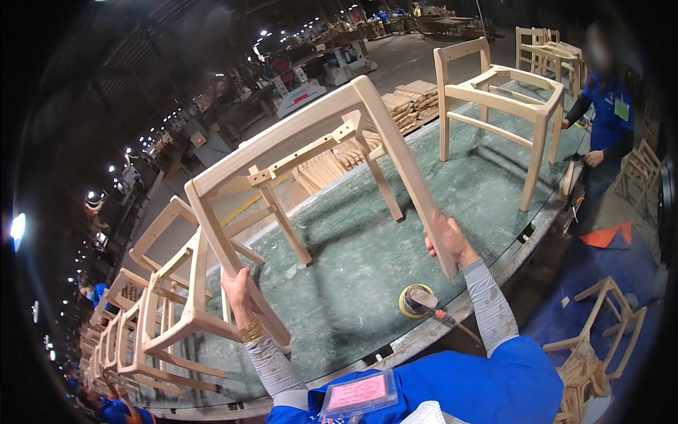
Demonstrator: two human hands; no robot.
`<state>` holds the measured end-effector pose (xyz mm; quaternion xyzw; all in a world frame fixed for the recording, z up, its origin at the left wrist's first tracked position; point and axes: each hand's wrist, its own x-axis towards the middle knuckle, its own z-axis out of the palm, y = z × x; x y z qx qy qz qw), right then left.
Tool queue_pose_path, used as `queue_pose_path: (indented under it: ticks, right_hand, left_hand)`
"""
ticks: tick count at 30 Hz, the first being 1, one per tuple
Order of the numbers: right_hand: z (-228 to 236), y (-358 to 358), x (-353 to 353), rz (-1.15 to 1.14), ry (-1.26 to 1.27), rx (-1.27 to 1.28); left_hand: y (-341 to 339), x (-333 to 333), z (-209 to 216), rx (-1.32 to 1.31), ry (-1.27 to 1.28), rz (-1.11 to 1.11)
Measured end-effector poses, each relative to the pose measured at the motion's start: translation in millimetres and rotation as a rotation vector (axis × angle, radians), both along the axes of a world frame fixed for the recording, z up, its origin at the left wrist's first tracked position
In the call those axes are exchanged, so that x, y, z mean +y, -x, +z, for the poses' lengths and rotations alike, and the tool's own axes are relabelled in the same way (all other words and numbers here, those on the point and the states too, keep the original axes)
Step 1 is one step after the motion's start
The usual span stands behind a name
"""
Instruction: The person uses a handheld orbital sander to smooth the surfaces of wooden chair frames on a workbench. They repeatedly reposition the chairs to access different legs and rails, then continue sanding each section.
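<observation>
A bare wooden chair frame [282, 133] with no seat stands in front of me on a green tabletop [353, 297]. Its back rail is toward me, and screw holes show along the inner seat rails. My left hand [239, 293] is wrapped round the lower part of its left back leg. Around the right back leg, low down, my right hand [450, 240] is closed, with the fingertips on the inner side. A round sander [418, 300] with a yellow-rimmed pad lies near the table's front edge, close to my right hand, its hose running off the edge.
Several more chair frames [191, 321] line the table at left. Another chair frame [494, 106] stands at right, beside a co-worker in blue [607, 113]. Stacked wood pieces [417, 102] lie beyond the table. More frames [600, 325] sit on the floor at lower right.
</observation>
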<state>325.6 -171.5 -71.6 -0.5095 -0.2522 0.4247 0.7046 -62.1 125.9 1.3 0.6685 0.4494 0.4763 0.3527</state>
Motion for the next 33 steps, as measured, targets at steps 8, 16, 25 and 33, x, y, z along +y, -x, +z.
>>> queue_pose_path:
  ticks: [8,16,25,33]
  right_hand:
    - [-165,8,7,-0.079,0.321,-1.021]
    - [-182,91,-5,0.091,0.651,-1.239]
    - [-152,47,-116,-0.466,0.617,-1.047]
    - [51,-9,-124,-0.879,0.21,-1.158]
  left_hand:
    - [-41,-7,24,0.024,-0.013,0.127]
    - [-29,-11,14,0.029,0.015,0.168]
    - [-19,-7,11,0.007,0.029,0.136]
    - [-12,-13,-5,-0.006,-0.046,0.146]
